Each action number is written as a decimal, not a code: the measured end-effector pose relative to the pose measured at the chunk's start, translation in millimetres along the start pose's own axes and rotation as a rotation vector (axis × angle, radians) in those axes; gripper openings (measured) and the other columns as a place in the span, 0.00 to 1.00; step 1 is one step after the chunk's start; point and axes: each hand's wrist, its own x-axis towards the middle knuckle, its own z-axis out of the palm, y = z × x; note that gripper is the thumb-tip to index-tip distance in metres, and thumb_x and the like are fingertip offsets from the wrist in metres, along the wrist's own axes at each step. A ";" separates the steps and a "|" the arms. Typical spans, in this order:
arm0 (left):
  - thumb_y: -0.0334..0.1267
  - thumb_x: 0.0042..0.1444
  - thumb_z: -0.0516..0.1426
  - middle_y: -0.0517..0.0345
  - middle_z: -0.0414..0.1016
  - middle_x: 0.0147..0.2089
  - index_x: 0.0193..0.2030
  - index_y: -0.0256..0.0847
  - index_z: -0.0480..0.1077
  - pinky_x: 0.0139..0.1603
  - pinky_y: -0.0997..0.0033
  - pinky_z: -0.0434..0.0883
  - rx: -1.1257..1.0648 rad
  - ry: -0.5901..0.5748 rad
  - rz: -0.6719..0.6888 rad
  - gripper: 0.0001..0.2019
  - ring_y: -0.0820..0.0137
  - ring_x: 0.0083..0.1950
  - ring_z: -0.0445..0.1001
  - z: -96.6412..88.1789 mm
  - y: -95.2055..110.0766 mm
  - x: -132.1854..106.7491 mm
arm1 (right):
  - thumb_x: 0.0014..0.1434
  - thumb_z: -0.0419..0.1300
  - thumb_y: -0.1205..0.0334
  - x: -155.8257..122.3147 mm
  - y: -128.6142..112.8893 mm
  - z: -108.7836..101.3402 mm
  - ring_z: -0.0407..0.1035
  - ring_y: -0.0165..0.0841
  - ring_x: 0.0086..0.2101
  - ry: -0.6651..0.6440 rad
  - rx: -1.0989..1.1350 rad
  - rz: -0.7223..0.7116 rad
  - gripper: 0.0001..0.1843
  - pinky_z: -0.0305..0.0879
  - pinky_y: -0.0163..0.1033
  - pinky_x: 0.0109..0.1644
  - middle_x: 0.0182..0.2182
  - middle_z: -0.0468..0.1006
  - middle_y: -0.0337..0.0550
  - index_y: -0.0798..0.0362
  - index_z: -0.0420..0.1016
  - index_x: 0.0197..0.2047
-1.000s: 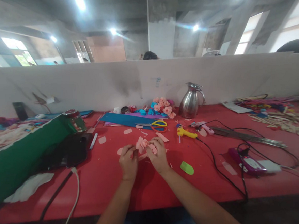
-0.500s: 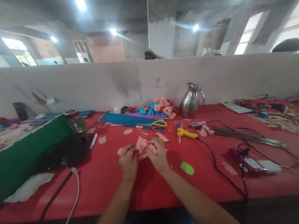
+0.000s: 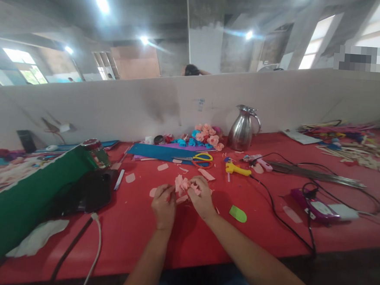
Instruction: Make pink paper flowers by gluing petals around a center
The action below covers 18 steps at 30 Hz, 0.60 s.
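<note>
Between my two hands is a pink paper flower [image 3: 182, 183], held just above the red table [image 3: 199, 243]. My left hand [image 3: 164, 203] is closed at the flower's left side, its fingertips pinched near the lower petals. From the right, my right hand [image 3: 201, 197] pinches the flower's other edge with thumb and fingers. Its grip partly hides the petals there. Loose pink paper petals [image 3: 162, 167] lie around the hands. Beyond them rest yellow-and-red-handled scissors [image 3: 202, 158] on a strip of blue paper [image 3: 150, 151].
A yellow glue gun [image 3: 237, 169] with a black cord lies to the right, near a green paper piece [image 3: 238, 213]. Finished paper flowers [image 3: 206, 136] and a metal jug [image 3: 241, 131] stand by the partition. A green box [image 3: 42, 201] and black tray [image 3: 92, 190] are left.
The flower has shifted and turned slightly between my fingers. Both hands keep nearly the same place and grip.
</note>
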 end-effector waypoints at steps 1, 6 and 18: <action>0.30 0.51 0.54 0.55 0.73 0.32 0.30 0.40 0.75 0.38 0.70 0.70 0.002 0.003 0.008 0.08 0.70 0.35 0.72 -0.1 0.5 0.0 | 0.53 0.55 0.65 0.1 0.3 0.0 0.64 0.34 0.36 0.000 0.003 0.006 0.03 0.61 0.40 0.42 0.31 0.70 0.40 0.51 0.69 0.28; 0.29 0.50 0.54 0.55 0.74 0.33 0.29 0.41 0.75 0.36 0.70 0.70 -0.032 -0.028 -0.035 0.08 0.70 0.35 0.72 0.4 -0.7 -0.6 | 0.53 0.55 0.65 0.4 3.0 0.1 0.64 0.34 0.36 -0.004 0.019 0.030 0.03 0.61 0.40 0.42 0.31 0.71 0.40 0.51 0.70 0.29; 0.30 0.45 0.52 0.56 0.77 0.31 0.26 0.43 0.75 0.36 0.69 0.71 -0.162 -0.111 -0.207 0.10 0.68 0.34 0.74 -0.2 -5.6 4.8 | 0.53 0.58 0.62 0.2 -2.3 -2.0 0.66 0.34 0.35 -0.064 0.053 0.026 0.03 0.60 0.39 0.40 0.30 0.73 0.39 0.51 0.72 0.30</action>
